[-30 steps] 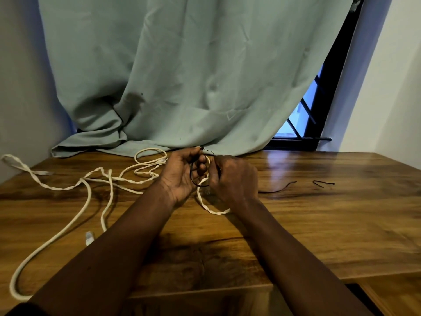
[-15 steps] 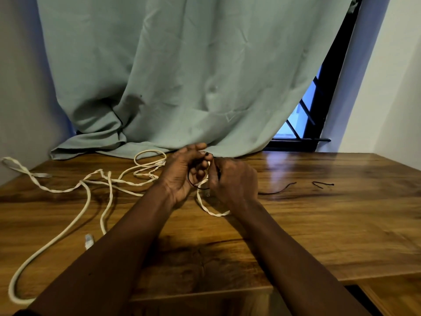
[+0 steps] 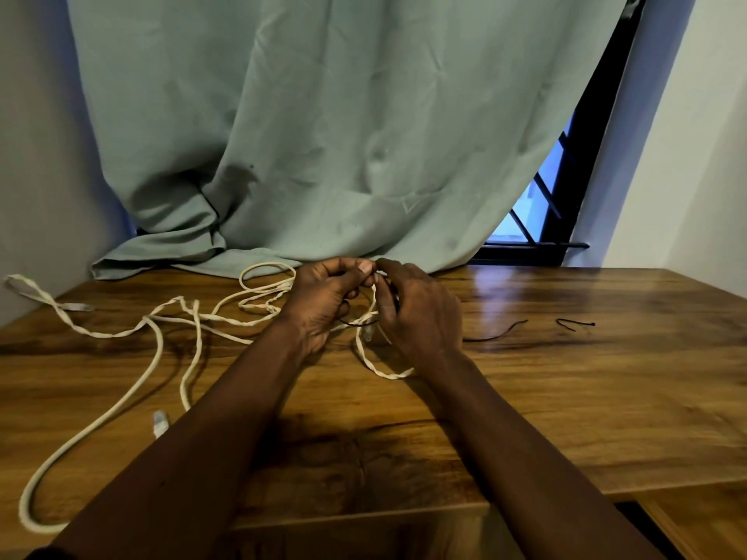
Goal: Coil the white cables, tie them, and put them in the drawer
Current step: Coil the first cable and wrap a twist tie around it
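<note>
A small loop of twisted white cable [image 3: 374, 363] hangs between my two hands over the middle of the wooden table [image 3: 566, 398]. My left hand [image 3: 323, 305] and my right hand [image 3: 420, 313] meet fingertip to fingertip above it, both pinching a thin black tie [image 3: 355, 323] that runs around the cable. More white cable [image 3: 169, 321] lies tangled across the table's left side, with a thicker white cable [image 3: 101, 422] curving to the front left edge. A clear plug [image 3: 160, 423] lies by my left forearm.
Two spare black ties [image 3: 495, 335] [image 3: 574, 324] lie on the table to the right of my hands. A green curtain [image 3: 323, 135] drapes onto the table's back edge, beside a barred window [image 3: 533, 220]. A lower wooden surface [image 3: 695, 515] shows at bottom right.
Both hands have lifted slightly and closed together at the fingertips on the black tie. The cable loop below them stays in place.
</note>
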